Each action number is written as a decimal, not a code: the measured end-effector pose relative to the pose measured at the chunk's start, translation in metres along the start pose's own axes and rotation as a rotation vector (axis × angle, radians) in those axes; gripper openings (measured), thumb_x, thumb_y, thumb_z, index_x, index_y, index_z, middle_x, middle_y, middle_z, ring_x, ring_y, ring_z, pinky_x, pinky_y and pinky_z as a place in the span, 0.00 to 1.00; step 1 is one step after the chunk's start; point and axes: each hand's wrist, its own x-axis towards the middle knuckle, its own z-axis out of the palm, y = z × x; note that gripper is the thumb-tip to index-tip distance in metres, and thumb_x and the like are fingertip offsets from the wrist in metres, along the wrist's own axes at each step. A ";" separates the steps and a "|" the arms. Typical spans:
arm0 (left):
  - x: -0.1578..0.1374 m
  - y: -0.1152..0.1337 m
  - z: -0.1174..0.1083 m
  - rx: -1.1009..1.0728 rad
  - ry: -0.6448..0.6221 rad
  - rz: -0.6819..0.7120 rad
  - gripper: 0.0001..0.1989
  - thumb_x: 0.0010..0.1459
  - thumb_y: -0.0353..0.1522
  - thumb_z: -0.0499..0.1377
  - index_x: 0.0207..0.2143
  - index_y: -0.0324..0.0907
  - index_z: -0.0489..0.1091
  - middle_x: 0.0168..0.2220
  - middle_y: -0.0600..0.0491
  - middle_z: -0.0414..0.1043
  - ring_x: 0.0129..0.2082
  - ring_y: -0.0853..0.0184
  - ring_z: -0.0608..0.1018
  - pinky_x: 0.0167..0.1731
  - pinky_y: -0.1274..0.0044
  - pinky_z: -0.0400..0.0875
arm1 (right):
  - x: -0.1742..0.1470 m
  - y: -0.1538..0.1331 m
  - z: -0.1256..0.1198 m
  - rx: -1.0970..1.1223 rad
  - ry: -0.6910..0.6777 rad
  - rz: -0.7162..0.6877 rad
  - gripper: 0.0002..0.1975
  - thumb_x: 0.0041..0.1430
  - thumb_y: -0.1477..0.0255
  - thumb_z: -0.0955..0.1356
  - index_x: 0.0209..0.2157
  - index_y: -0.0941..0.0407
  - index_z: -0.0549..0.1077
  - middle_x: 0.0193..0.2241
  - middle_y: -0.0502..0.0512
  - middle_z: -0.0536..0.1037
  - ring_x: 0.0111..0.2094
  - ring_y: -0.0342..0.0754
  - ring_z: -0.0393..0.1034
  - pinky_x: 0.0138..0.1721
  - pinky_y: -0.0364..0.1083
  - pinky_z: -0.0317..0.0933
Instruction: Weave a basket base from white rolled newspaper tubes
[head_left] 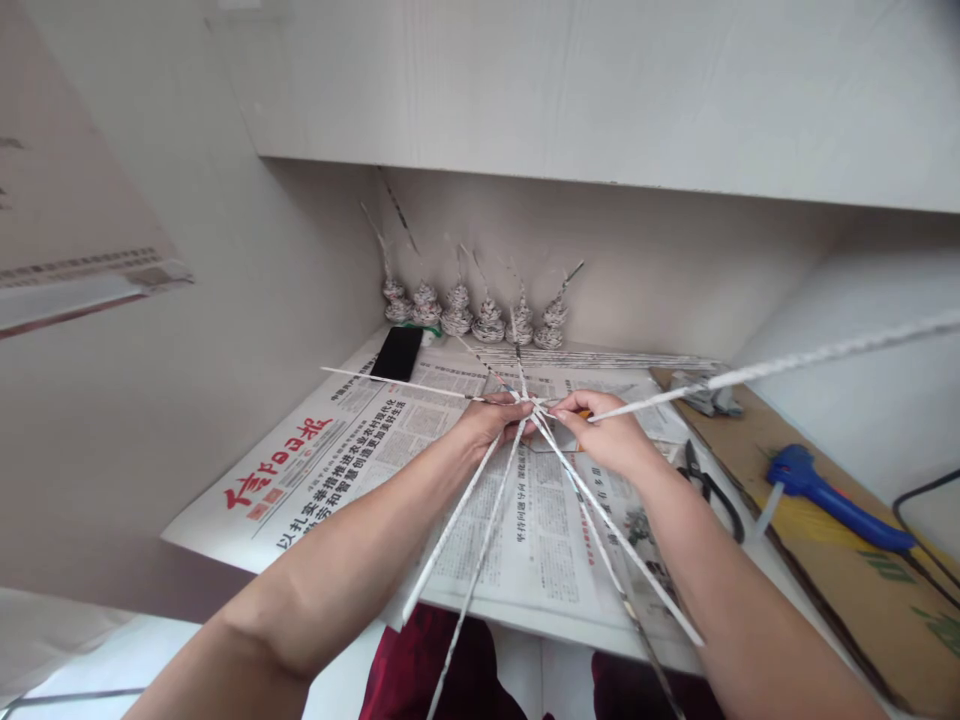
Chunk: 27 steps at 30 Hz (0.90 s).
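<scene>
Several thin rolled-paper sticks (497, 495) fan out like spokes from a crossing point above the newspaper-covered table. My left hand (495, 420) pinches them at that crossing, thumb on top. My right hand (604, 428) is closed just to the right of the crossing, its thumb and fingertips on a long white paper strand (810, 360) that runs up out of view at the right. Some spokes hang toward my lap, past the table's front edge; others point away and to the left. Part of the crossing is hidden by my fingers.
Newspaper (345, 490) covers the table. Several woven paper gourds (489, 322) line the back wall, near a black phone (397, 353) and loose paper sticks (607, 359). At right lie black-handled scissors (712, 485), a blue glue gun (840, 505) and cardboard (847, 610). A panel overhangs the back.
</scene>
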 end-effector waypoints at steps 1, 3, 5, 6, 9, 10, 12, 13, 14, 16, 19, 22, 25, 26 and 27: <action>0.001 0.000 0.000 -0.003 0.000 0.002 0.06 0.47 0.19 0.67 0.30 0.30 0.74 0.28 0.45 0.77 0.26 0.68 0.79 0.28 0.80 0.77 | 0.000 0.000 0.000 -0.003 -0.012 0.004 0.07 0.55 0.69 0.67 0.29 0.54 0.76 0.32 0.54 0.82 0.35 0.50 0.73 0.39 0.48 0.63; 0.002 -0.002 -0.001 -0.004 -0.003 0.007 0.06 0.47 0.21 0.68 0.28 0.29 0.73 0.25 0.47 0.75 0.23 0.70 0.78 0.25 0.80 0.76 | 0.000 -0.002 -0.001 -0.018 -0.032 0.010 0.07 0.55 0.69 0.67 0.29 0.54 0.76 0.31 0.53 0.81 0.34 0.49 0.73 0.38 0.47 0.63; 0.004 -0.004 -0.002 0.004 -0.009 0.002 0.07 0.47 0.22 0.69 0.29 0.29 0.74 0.24 0.48 0.74 0.21 0.71 0.76 0.22 0.81 0.74 | 0.000 -0.003 0.000 -0.032 -0.047 -0.002 0.07 0.55 0.69 0.67 0.29 0.54 0.76 0.30 0.53 0.81 0.33 0.48 0.72 0.37 0.46 0.62; 0.004 -0.004 -0.002 0.010 -0.010 -0.001 0.07 0.47 0.23 0.69 0.30 0.28 0.74 0.24 0.47 0.75 0.21 0.71 0.76 0.21 0.82 0.74 | 0.000 -0.004 0.000 -0.033 -0.050 -0.014 0.07 0.55 0.69 0.67 0.29 0.54 0.76 0.30 0.52 0.80 0.32 0.48 0.72 0.37 0.46 0.62; 0.005 -0.005 -0.003 0.021 -0.007 0.000 0.07 0.48 0.22 0.68 0.31 0.28 0.74 0.26 0.46 0.76 0.22 0.70 0.77 0.21 0.83 0.74 | 0.000 -0.004 0.001 -0.024 -0.053 -0.028 0.07 0.55 0.69 0.67 0.29 0.54 0.76 0.30 0.52 0.80 0.33 0.48 0.72 0.37 0.46 0.62; 0.005 -0.005 -0.002 0.023 -0.005 0.002 0.07 0.48 0.22 0.68 0.31 0.28 0.74 0.26 0.46 0.76 0.22 0.70 0.77 0.21 0.83 0.74 | 0.000 -0.003 0.001 -0.022 -0.044 -0.024 0.07 0.56 0.68 0.66 0.29 0.54 0.76 0.30 0.52 0.80 0.33 0.48 0.72 0.37 0.46 0.62; 0.004 -0.004 -0.002 0.029 -0.001 0.003 0.07 0.48 0.22 0.68 0.31 0.29 0.74 0.27 0.46 0.76 0.21 0.71 0.77 0.20 0.83 0.73 | 0.001 -0.001 0.000 -0.025 0.000 -0.006 0.09 0.56 0.65 0.67 0.30 0.54 0.76 0.31 0.52 0.80 0.33 0.49 0.72 0.37 0.46 0.62; 0.004 -0.003 -0.002 0.034 0.003 0.000 0.07 0.48 0.22 0.68 0.30 0.29 0.74 0.27 0.46 0.76 0.21 0.71 0.77 0.20 0.83 0.73 | 0.001 0.001 0.000 -0.032 0.026 0.014 0.10 0.56 0.63 0.67 0.30 0.54 0.76 0.31 0.53 0.80 0.33 0.49 0.72 0.35 0.46 0.62; 0.004 -0.002 -0.003 0.041 0.007 -0.001 0.06 0.48 0.22 0.68 0.30 0.29 0.74 0.27 0.46 0.76 0.21 0.72 0.77 0.21 0.83 0.73 | 0.002 0.002 -0.001 -0.037 0.045 0.043 0.12 0.56 0.61 0.67 0.30 0.54 0.76 0.29 0.53 0.80 0.31 0.49 0.72 0.33 0.46 0.62; 0.005 -0.001 -0.004 0.058 0.015 0.004 0.06 0.48 0.22 0.67 0.29 0.30 0.73 0.27 0.47 0.75 0.21 0.72 0.77 0.21 0.83 0.73 | 0.003 0.006 -0.002 -0.013 0.041 0.127 0.17 0.56 0.54 0.67 0.28 0.54 0.76 0.25 0.53 0.78 0.27 0.49 0.71 0.29 0.46 0.61; 0.006 0.000 -0.006 0.090 0.026 0.021 0.07 0.48 0.24 0.68 0.28 0.31 0.72 0.25 0.48 0.74 0.21 0.72 0.76 0.22 0.83 0.72 | 0.005 0.009 -0.002 0.135 -0.017 0.256 0.25 0.55 0.47 0.65 0.25 0.55 0.75 0.20 0.54 0.76 0.20 0.48 0.69 0.23 0.46 0.61; 0.007 0.002 -0.007 0.132 0.055 0.046 0.10 0.46 0.27 0.70 0.26 0.33 0.71 0.22 0.50 0.73 0.18 0.73 0.74 0.20 0.83 0.71 | 0.004 0.007 0.000 0.246 -0.108 0.298 0.25 0.53 0.46 0.66 0.26 0.55 0.76 0.22 0.55 0.77 0.19 0.46 0.68 0.21 0.45 0.60; 0.005 0.005 -0.006 0.170 0.089 0.057 0.12 0.43 0.28 0.72 0.25 0.33 0.71 0.21 0.51 0.72 0.16 0.74 0.72 0.18 0.83 0.69 | 0.001 0.005 0.001 0.220 -0.195 0.227 0.20 0.48 0.51 0.71 0.29 0.55 0.76 0.22 0.51 0.76 0.19 0.44 0.65 0.21 0.44 0.59; 0.005 0.006 -0.006 0.177 0.099 0.053 0.12 0.42 0.28 0.72 0.24 0.34 0.71 0.21 0.51 0.72 0.16 0.74 0.72 0.18 0.83 0.69 | 0.000 0.004 0.000 0.195 -0.198 0.189 0.19 0.47 0.53 0.73 0.30 0.55 0.76 0.22 0.49 0.76 0.20 0.43 0.65 0.22 0.43 0.59; 0.004 0.007 -0.005 0.178 0.107 0.049 0.13 0.42 0.28 0.73 0.24 0.34 0.70 0.21 0.51 0.72 0.16 0.74 0.72 0.18 0.83 0.69 | -0.001 0.004 0.000 0.160 -0.186 0.152 0.17 0.47 0.55 0.73 0.31 0.55 0.77 0.23 0.49 0.76 0.21 0.43 0.65 0.24 0.43 0.60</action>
